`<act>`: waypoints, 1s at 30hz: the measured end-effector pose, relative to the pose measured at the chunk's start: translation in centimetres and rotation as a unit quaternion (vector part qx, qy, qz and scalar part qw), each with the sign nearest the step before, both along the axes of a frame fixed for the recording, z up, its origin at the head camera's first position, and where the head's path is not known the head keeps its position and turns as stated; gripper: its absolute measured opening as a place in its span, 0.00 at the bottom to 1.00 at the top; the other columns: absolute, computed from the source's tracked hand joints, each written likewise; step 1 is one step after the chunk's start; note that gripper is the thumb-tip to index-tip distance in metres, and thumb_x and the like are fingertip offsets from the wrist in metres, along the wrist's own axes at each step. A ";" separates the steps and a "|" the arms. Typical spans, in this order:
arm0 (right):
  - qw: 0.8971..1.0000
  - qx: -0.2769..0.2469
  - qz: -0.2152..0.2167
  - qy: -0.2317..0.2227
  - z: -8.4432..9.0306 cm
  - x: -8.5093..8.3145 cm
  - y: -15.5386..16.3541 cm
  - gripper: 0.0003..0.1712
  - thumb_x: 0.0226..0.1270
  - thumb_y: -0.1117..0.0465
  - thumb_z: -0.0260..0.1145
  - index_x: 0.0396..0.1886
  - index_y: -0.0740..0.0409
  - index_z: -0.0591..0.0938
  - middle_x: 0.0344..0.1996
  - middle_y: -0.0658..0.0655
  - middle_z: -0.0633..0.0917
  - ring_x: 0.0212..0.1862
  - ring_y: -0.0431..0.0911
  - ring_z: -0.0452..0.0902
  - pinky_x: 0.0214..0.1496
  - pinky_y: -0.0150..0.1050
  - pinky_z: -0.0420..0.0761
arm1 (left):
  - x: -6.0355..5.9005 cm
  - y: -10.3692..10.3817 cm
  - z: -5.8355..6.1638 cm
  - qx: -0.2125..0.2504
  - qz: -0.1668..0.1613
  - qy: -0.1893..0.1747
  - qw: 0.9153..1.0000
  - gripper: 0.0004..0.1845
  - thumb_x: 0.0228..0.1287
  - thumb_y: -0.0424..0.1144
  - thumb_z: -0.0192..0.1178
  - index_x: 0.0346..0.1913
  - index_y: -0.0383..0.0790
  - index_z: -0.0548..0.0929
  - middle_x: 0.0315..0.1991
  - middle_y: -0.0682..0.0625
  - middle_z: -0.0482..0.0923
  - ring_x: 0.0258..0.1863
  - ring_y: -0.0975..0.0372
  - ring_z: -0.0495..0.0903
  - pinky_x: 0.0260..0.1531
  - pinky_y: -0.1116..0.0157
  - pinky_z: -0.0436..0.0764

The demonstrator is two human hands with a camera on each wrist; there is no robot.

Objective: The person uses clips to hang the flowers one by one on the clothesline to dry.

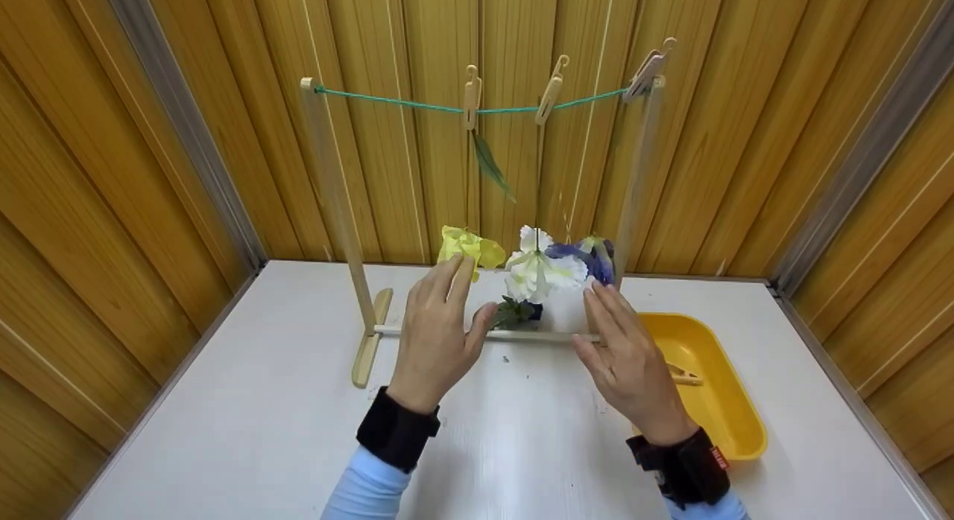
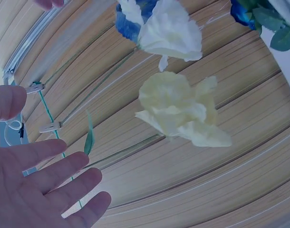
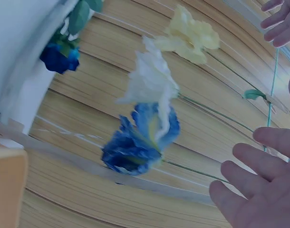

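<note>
While both hands hover over the table (image 1: 223,430) with fingers spread and gripping nothing, a wooden rack (image 1: 339,207) stands before them. From left: the left hand (image 1: 436,334) reaches near the yellow flower (image 1: 469,246), the white flower (image 1: 540,270) hangs between the hands, and the right hand (image 1: 626,356) sits just below the blue flower (image 1: 596,255). All three hang by stems from pegs (image 1: 471,95) on a green cord (image 1: 395,101). At far right lies a yellow tray (image 1: 734,408).
</note>
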State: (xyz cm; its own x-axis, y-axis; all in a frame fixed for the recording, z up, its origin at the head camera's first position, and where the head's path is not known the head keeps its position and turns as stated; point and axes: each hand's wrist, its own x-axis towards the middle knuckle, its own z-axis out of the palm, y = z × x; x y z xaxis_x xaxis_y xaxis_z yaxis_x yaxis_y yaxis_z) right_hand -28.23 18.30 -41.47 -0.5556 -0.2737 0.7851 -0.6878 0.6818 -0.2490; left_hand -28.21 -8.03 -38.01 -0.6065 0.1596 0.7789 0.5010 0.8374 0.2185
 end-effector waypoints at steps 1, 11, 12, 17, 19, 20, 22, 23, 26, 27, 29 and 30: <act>1.000 0.000 0.002 0.006 -0.5 0.0 -0.1 0.38 0.67 0.63 0.72 0.74 0.68 0.70 0.73 0.68 0.71 0.74 0.65 0.66 0.79 0.33 0.51 | 0.1 0.1 -0.7 -0.002 0.002 0.000 1.000 0.32 0.75 0.49 0.61 0.73 0.32 0.71 0.71 0.36 0.71 0.71 0.44 0.69 0.70 0.46 0.68; 1.000 0.008 -0.015 0.001 -4.3 0.7 -0.1 0.39 0.65 0.61 0.73 0.72 0.71 0.71 0.73 0.69 0.70 0.73 0.67 0.66 0.81 0.33 0.45 | 1.1 1.3 -5.5 -0.038 0.024 -0.022 0.999 0.32 0.75 0.52 0.59 0.73 0.34 0.72 0.73 0.39 0.70 0.74 0.45 0.67 0.71 0.44 0.65; 1.000 0.011 -0.022 -0.004 -4.6 0.8 -0.1 0.39 0.65 0.61 0.73 0.72 0.71 0.71 0.73 0.69 0.71 0.72 0.67 0.66 0.81 0.32 0.44 | 1.1 1.5 -5.8 -0.043 0.025 -0.023 0.998 0.32 0.76 0.52 0.59 0.73 0.35 0.73 0.73 0.39 0.70 0.74 0.45 0.67 0.71 0.44 0.65; 0.998 0.014 -0.045 -0.036 -5.9 1.2 0.2 0.39 0.65 0.60 0.74 0.73 0.68 0.72 0.71 0.69 0.73 0.73 0.65 0.66 0.81 0.32 0.43 | 1.1 2.2 -7.5 -0.057 0.029 -0.021 0.998 0.32 0.76 0.53 0.57 0.72 0.35 0.73 0.73 0.39 0.71 0.74 0.45 0.68 0.71 0.44 0.66; 0.997 0.016 -0.055 -0.052 -6.2 1.3 0.3 0.39 0.65 0.59 0.74 0.73 0.66 0.72 0.72 0.68 0.73 0.74 0.64 0.66 0.81 0.33 0.45 | 1.2 2.5 -8.2 -0.055 0.031 -0.026 0.998 0.32 0.76 0.53 0.58 0.72 0.35 0.73 0.73 0.40 0.71 0.74 0.46 0.68 0.71 0.44 0.67; 0.996 0.019 -0.060 -0.060 -6.4 1.3 0.3 0.39 0.66 0.59 0.74 0.74 0.65 0.72 0.73 0.67 0.72 0.74 0.63 0.65 0.81 0.36 0.47 | 1.2 2.6 -8.5 -0.054 0.032 -0.030 0.998 0.32 0.76 0.53 0.58 0.72 0.36 0.74 0.73 0.40 0.71 0.74 0.46 0.68 0.71 0.44 0.67; 0.994 0.025 -0.070 -0.076 -6.5 1.5 0.4 0.39 0.67 0.58 0.74 0.74 0.64 0.72 0.73 0.66 0.72 0.75 0.62 0.65 0.80 0.45 0.54 | 1.3 2.8 -9.0 -0.054 0.035 -0.036 0.997 0.32 0.74 0.53 0.60 0.72 0.36 0.74 0.72 0.40 0.72 0.74 0.46 0.68 0.71 0.44 0.67; 0.993 0.027 -0.074 -0.084 -6.6 1.5 0.4 0.39 0.67 0.57 0.74 0.74 0.64 0.72 0.74 0.65 0.71 0.75 0.61 0.65 0.79 0.49 0.57 | 1.4 2.9 -9.3 -0.053 0.035 -0.040 0.997 0.32 0.74 0.53 0.60 0.72 0.36 0.74 0.72 0.40 0.72 0.74 0.47 0.68 0.71 0.44 0.67; 0.991 0.035 -0.083 -0.101 -6.6 1.7 0.5 0.39 0.68 0.56 0.73 0.75 0.64 0.71 0.75 0.64 0.71 0.76 0.61 0.64 0.74 0.60 0.63 | 1.4 3.3 -9.9 -0.059 0.038 -0.051 0.996 0.33 0.72 0.53 0.62 0.71 0.36 0.75 0.72 0.40 0.72 0.73 0.46 0.69 0.71 0.44 0.67; 0.990 0.036 -0.085 -0.103 -6.7 1.7 0.5 0.39 0.68 0.56 0.73 0.75 0.64 0.71 0.75 0.65 0.71 0.76 0.61 0.64 0.73 0.61 0.64 | 1.4 3.4 -10.0 -0.061 0.039 -0.057 0.996 0.32 0.72 0.53 0.62 0.71 0.36 0.75 0.73 0.40 0.71 0.74 0.46 0.68 0.70 0.44 0.67; 0.990 0.038 -0.085 -0.103 -6.7 1.6 0.6 0.39 0.68 0.56 0.73 0.74 0.65 0.72 0.74 0.65 0.71 0.76 0.62 0.64 0.73 0.62 0.64 | 1.3 3.5 -10.2 -0.064 0.040 -0.071 0.995 0.32 0.73 0.54 0.61 0.71 0.36 0.76 0.73 0.40 0.71 0.74 0.46 0.68 0.71 0.44 0.67; 0.990 0.040 -0.085 -0.104 -6.7 1.6 0.7 0.38 0.68 0.57 0.73 0.74 0.65 0.72 0.74 0.65 0.71 0.75 0.62 0.64 0.73 0.62 0.64 | 1.3 3.5 -10.3 -0.066 0.041 -0.078 0.994 0.32 0.74 0.54 0.60 0.71 0.36 0.76 0.73 0.40 0.70 0.74 0.46 0.67 0.71 0.44 0.67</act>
State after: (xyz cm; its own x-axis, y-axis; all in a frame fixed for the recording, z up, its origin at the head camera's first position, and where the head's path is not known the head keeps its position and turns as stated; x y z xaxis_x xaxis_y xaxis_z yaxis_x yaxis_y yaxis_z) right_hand -26.66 18.95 -48.21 -0.7464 -0.2189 0.6285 -0.5011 0.8064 -0.3142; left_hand -26.90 -4.54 -48.30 -0.7340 0.1994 0.6492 0.3981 0.9008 0.1735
